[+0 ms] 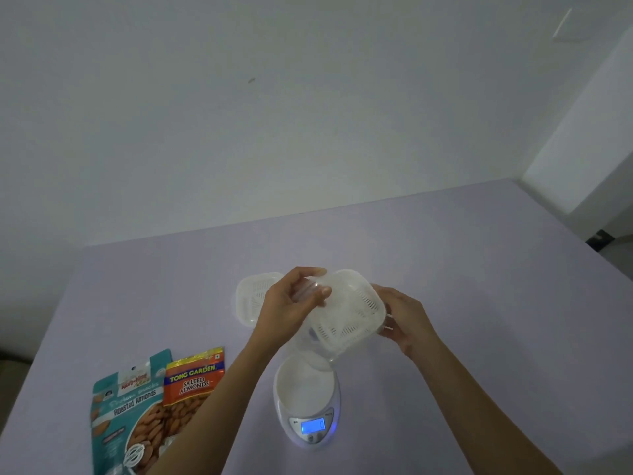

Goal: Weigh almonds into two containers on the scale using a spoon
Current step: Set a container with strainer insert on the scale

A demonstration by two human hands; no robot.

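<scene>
White container (346,313) held up in air over scale (308,426), tipped, open top facing person. Shape near square, no clear long side. White basket with slots sits inside it.

Left hand (291,306) pinches its left rim, thumb on top. Right hand (406,320) holds right side, fingers curled behind.

Second container (251,296) flat on bench (479,303), behind left hand, also with slotted basket.

White bowl (301,382) on scale; blue screen lit.

Two almond bags (193,378) lie left of scale.
</scene>
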